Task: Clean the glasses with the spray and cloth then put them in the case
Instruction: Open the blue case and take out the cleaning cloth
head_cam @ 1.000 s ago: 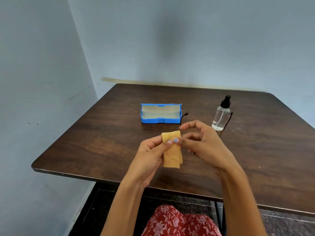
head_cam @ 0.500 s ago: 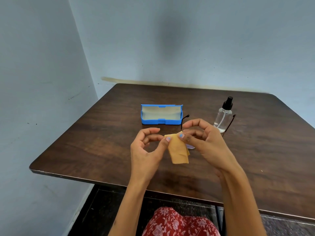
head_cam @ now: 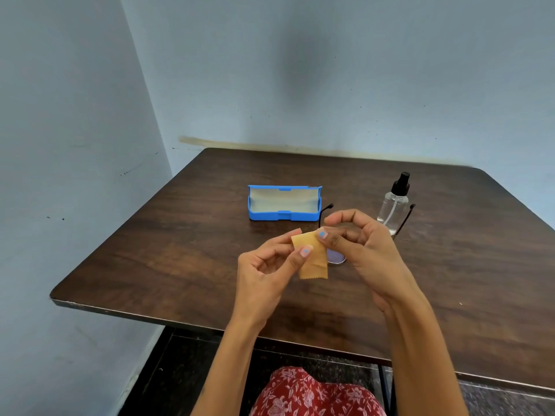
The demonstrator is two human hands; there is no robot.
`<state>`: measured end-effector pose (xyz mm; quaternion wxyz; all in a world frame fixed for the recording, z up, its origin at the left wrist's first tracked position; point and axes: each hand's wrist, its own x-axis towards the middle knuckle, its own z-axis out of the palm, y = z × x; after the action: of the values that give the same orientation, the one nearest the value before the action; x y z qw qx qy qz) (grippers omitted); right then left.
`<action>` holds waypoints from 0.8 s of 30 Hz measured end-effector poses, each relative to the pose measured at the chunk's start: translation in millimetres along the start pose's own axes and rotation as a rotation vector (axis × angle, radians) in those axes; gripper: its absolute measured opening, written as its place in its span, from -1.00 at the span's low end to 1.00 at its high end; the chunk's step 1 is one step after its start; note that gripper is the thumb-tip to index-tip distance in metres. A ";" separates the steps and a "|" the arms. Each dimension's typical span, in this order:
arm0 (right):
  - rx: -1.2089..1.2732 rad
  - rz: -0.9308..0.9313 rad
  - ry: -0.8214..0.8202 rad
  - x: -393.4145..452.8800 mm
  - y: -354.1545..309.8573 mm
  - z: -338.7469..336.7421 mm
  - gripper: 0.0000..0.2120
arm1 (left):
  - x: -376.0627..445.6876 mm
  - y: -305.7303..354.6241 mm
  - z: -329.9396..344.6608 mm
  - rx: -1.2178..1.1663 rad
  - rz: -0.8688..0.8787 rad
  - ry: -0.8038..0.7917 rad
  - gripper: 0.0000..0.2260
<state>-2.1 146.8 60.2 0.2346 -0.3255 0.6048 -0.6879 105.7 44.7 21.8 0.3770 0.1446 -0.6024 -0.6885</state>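
A small yellow cloth (head_cam: 312, 259) hangs above the table, pinched at its top edge by both hands. My left hand (head_cam: 267, 265) pinches its left part between thumb and forefinger. My right hand (head_cam: 360, 247) pinches the right corner. The glasses (head_cam: 336, 256) lie on the table behind my hands, mostly hidden: one purple lens and two dark temple tips show. The open blue case (head_cam: 283, 203) stands farther back, its pale lining showing. A clear spray bottle (head_cam: 394, 205) with a black pump stands upright to the right.
The dark wooden table (head_cam: 150, 265) sits in a corner of pale blue walls. Its front edge runs just below my forearms. A red patterned garment (head_cam: 306, 394) shows on my lap below the table edge.
Both hands with the cloth have moved slightly away from me and apart, spreading the cloth's top edge. A lens of the glasses has come into view beneath the cloth.
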 end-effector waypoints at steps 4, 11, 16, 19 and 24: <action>-0.033 0.002 0.004 1.0 -0.7 1.0 -0.84 | -0.3 2.8 2.5 -0.007 0.027 -0.005 -0.80; -0.106 -0.022 0.073 2.6 6.6 5.0 -0.72 | -0.4 4.5 4.7 -0.051 -0.054 0.039 -0.80; -0.160 -0.037 0.079 1.4 8.2 8.0 -0.59 | -1.2 5.1 2.2 -0.011 -0.064 0.048 -0.78; -0.116 -0.028 0.031 -1.0 6.5 7.9 -0.46 | -1.4 5.2 0.5 0.007 -0.057 0.063 -0.78; -0.126 -0.068 0.016 -3.3 8.2 8.0 -0.37 | -0.8 4.0 -1.6 0.021 -0.045 0.101 -0.77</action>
<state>5.4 142.4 52.0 0.1853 -0.3543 0.6376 -0.6585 108.6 44.2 24.9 0.3898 0.1966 -0.5864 -0.6823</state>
